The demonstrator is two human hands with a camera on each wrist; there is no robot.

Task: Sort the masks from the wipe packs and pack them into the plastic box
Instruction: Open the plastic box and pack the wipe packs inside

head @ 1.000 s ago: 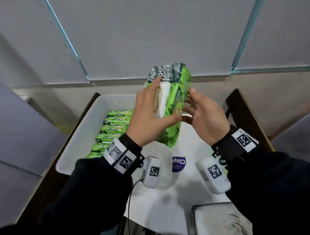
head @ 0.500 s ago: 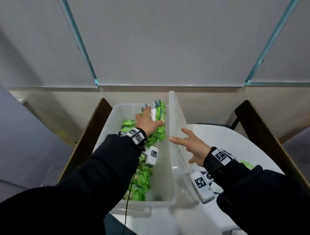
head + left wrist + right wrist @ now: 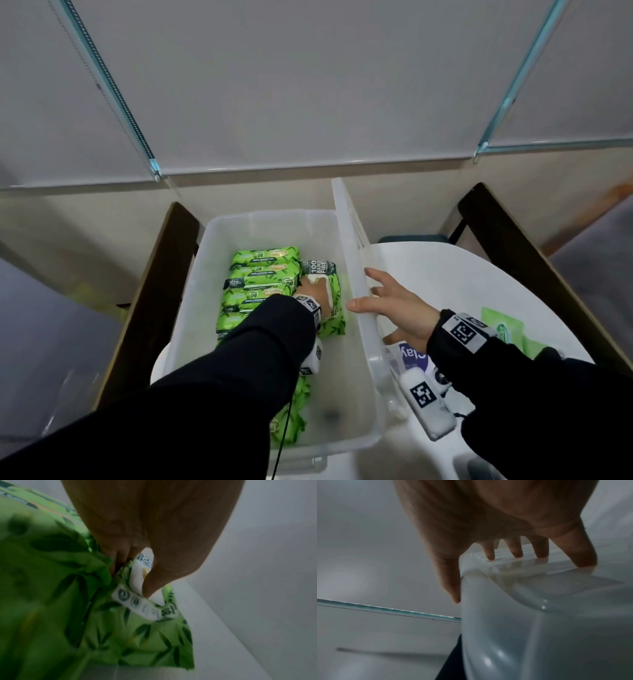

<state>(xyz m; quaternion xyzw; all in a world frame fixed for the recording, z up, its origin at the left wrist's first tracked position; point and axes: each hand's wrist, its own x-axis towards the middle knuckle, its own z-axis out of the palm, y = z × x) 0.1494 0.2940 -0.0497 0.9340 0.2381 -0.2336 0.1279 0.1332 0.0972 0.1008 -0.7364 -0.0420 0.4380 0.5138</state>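
A clear plastic box [image 3: 260, 219] stands in front of me with a row of green wipe packs [image 3: 263, 274] along its left side. My left hand [image 3: 313, 291] reaches into the box and grips another green wipe pack [image 3: 334, 322] lying just right of that row. In the left wrist view the thumb [image 3: 150, 585] presses on the white lid flap of this pack [image 3: 154, 635]. My right hand [image 3: 387, 301] rests on the box's right rim, fingers straight. In the right wrist view its fingertips [image 3: 517, 554] touch the ribbed rim of the box [image 3: 539, 628].
A purple and white packet [image 3: 412, 356] lies on the round white table [image 3: 445, 274] below my right wrist. Flat green packs [image 3: 501, 323] lie further right. More green packs [image 3: 291, 418] fill the box's near end. Dark wooden frames [image 3: 161, 274] [image 3: 513, 246] flank the box and table.
The left hand carried the wipe pack from above the table down into the box beside the row. The right hand let go of it and came to rest on the box's right rim.
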